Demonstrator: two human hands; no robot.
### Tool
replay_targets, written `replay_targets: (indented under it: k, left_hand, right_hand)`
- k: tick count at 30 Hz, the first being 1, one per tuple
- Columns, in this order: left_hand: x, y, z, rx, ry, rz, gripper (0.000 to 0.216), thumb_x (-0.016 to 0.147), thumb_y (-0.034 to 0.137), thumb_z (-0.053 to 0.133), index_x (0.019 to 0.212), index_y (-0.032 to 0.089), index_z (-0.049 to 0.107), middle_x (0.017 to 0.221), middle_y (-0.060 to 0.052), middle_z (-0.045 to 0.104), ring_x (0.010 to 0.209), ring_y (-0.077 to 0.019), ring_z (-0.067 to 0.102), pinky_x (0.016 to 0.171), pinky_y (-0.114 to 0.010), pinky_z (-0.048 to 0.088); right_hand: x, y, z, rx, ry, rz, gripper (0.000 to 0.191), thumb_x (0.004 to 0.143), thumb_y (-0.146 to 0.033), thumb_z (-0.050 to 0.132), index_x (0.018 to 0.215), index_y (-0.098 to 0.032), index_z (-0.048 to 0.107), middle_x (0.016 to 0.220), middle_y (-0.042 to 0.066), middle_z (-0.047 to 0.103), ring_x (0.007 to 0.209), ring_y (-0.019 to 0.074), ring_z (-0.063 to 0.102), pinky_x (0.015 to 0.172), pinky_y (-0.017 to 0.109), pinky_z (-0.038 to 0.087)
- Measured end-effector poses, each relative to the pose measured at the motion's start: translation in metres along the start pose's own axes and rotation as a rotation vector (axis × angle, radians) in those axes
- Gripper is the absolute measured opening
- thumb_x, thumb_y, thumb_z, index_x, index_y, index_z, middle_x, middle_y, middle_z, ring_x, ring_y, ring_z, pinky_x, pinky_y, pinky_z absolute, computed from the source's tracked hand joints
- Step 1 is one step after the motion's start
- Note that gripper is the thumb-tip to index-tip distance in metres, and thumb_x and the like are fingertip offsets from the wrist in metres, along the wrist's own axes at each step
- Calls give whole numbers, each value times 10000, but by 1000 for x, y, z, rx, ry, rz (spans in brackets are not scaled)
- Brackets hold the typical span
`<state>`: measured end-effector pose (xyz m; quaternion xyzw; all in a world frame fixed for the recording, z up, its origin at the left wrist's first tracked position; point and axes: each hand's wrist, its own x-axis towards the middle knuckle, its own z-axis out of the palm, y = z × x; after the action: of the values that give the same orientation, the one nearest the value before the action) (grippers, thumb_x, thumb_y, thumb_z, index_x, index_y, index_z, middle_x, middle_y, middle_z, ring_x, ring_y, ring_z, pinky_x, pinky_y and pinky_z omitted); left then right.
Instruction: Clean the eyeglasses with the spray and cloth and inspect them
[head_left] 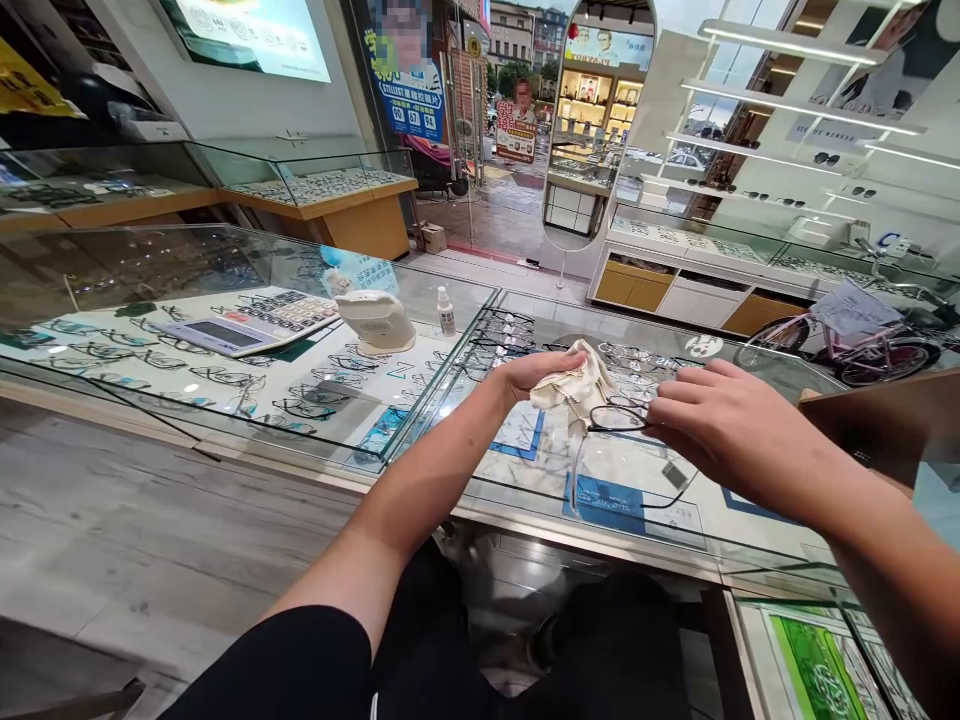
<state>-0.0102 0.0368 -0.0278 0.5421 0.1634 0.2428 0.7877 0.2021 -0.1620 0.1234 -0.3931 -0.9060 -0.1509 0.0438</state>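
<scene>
My left hand (529, 375) is closed on a cream cleaning cloth (577, 385) held over the glass counter (420, 400). My right hand (716, 420) grips a pair of thin black-framed glasses (616, 418) by the frame's right side, fingers curled over it. The cloth touches the left lens. One temple arm hangs down toward the counter top.
Under the glass lie rows of spectacle frames (300, 400). On top stand a large calculator (247, 322), a white device (377, 322) and a small spray bottle (446, 312). A pink bicycle (847, 350) stands at right. An oval mirror (596, 120) and shelves are behind.
</scene>
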Motion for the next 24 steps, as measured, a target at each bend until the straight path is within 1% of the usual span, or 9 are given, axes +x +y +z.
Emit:
replay_targets:
  k: [2, 5, 7, 10, 12, 14, 18, 22, 24]
  left_hand:
    - [3, 3, 5, -17, 8, 38, 528, 707, 536, 946, 994, 131, 767, 889, -84, 764, 768, -172, 692, 746, -283, 521]
    - [4, 8, 11, 8, 33, 106, 450, 694, 442, 943, 954, 126, 755, 872, -80, 743, 761, -163, 670, 730, -282, 493]
    - [3, 12, 12, 25, 16, 120, 445, 687, 430, 937, 934, 117, 738, 837, -73, 719, 740, -157, 658, 707, -281, 486]
    - [2, 13, 12, 33, -28, 121, 508, 698, 476, 943, 983, 118, 723, 798, -44, 689, 659, -123, 612, 614, -247, 442]
    - [2, 12, 12, 48, -45, 85, 564, 711, 558, 937, 986, 116, 720, 787, -40, 690, 613, -107, 587, 558, -228, 408]
    - [3, 10, 13, 50, -48, 49, 623, 690, 631, 936, 965, 114, 724, 793, -48, 707, 607, -109, 601, 543, -220, 417]
    - [5, 7, 16, -19, -18, 39, 618, 662, 632, 955, 955, 131, 741, 815, -51, 745, 659, -132, 665, 600, -221, 499]
    - [7, 6, 15, -183, 86, 9, 577, 788, 687, 841, 893, 128, 741, 811, -94, 781, 738, -191, 740, 725, -285, 579]
    - [8, 6, 12, -234, 104, -20, 509, 860, 619, 799, 913, 114, 758, 823, -116, 799, 770, -209, 763, 775, -306, 593]
  right_hand:
    - [-6, -2, -4, -135, -3, -3, 298, 1079, -254, 500, 814, -237, 634, 753, 52, 664, 737, 220, 524, 749, 395, 282]
    - [-11, -1, -7, -271, -3, 1, 275, 1053, -186, 505, 807, -238, 616, 760, 60, 656, 746, 235, 507, 754, 408, 264]
    - [-11, 1, -6, -334, -12, -9, 260, 1037, -153, 515, 814, -235, 620, 763, 61, 654, 752, 238, 501, 760, 407, 268]
    - [-7, 2, 1, -417, -27, -51, 223, 998, -107, 557, 826, -225, 637, 766, 63, 650, 762, 241, 496, 761, 402, 272]
    - [-5, 2, 6, -451, -37, -88, 199, 973, -90, 588, 835, -218, 648, 769, 66, 649, 773, 245, 500, 758, 400, 269]
    - [-4, 0, 12, -454, -51, -96, 182, 959, -84, 611, 839, -215, 653, 780, 67, 657, 788, 249, 509, 757, 396, 269]
    - [-6, -6, 20, -418, -57, -53, 175, 939, -70, 636, 842, -215, 648, 796, 56, 676, 792, 243, 521, 759, 389, 265]
    - [-8, -6, 27, -372, -45, -10, 176, 959, -94, 642, 833, -217, 635, 780, 35, 679, 761, 229, 516, 755, 384, 266]
    - [-9, -5, 30, -362, -33, 19, 192, 979, -110, 630, 822, -219, 621, 776, 34, 682, 761, 226, 518, 756, 381, 268]
